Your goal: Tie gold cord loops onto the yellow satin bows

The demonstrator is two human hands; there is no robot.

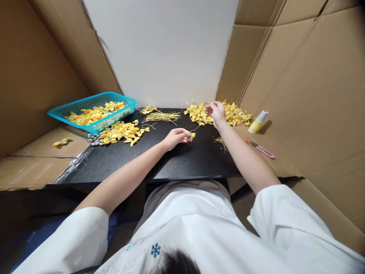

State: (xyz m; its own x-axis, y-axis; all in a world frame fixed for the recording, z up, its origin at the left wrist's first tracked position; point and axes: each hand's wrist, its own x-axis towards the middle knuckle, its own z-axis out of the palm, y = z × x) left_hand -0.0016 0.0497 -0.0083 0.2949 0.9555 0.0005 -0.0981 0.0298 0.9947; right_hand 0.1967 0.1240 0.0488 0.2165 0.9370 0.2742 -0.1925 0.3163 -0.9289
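Slippage threatens the small yellow ribbon bow pinched at the left hand's fingertips, its gold wire snagging the pile the loosely curled right hand touches beyond.

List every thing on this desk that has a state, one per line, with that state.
left hand: pinching a yellow bow above the black table
right hand: raised, fingers over the far bow pile
teal basket: part filled with yellow bows
glue bottle: lying on its side, capped
pink cutter: lying flat on the cardboard
gold wires: loose bundle, lying flat
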